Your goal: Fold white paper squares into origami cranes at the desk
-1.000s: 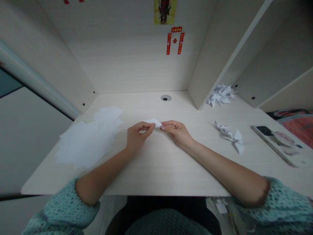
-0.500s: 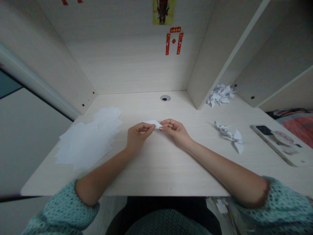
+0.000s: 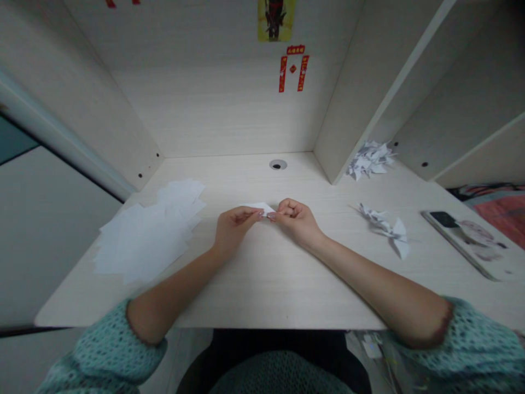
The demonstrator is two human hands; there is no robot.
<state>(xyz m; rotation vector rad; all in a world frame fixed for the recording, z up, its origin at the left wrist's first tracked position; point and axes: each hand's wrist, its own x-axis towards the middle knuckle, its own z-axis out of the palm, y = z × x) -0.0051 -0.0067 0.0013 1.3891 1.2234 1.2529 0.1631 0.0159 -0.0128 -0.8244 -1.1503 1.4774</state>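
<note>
A small piece of folded white paper (image 3: 264, 207) is held just above the middle of the desk. My left hand (image 3: 237, 225) pinches its near edge between thumb and fingers. From the other side, my right hand (image 3: 297, 220) grips the paper's right end, thumb against curled fingers. Parts of the paper are hidden behind the fingertips. Left of my hands, loose white paper sheets (image 3: 147, 235) lie in a spread, overlapping pile. Several folded paper pieces (image 3: 383, 227) rest to the right.
A heap of folded white papers (image 3: 371, 158) sits behind the upright divider (image 3: 348, 120). At the right lies a phone (image 3: 467, 243), close to a reddish cloth (image 3: 506, 216). The desk (image 3: 262, 295) has a round cable hole (image 3: 278, 164) near its back panel.
My right fingers have curled in more, and the thumb has come nearer to the left thumb at the paper's edge. Both hands keep their hold on the folded paper.
</note>
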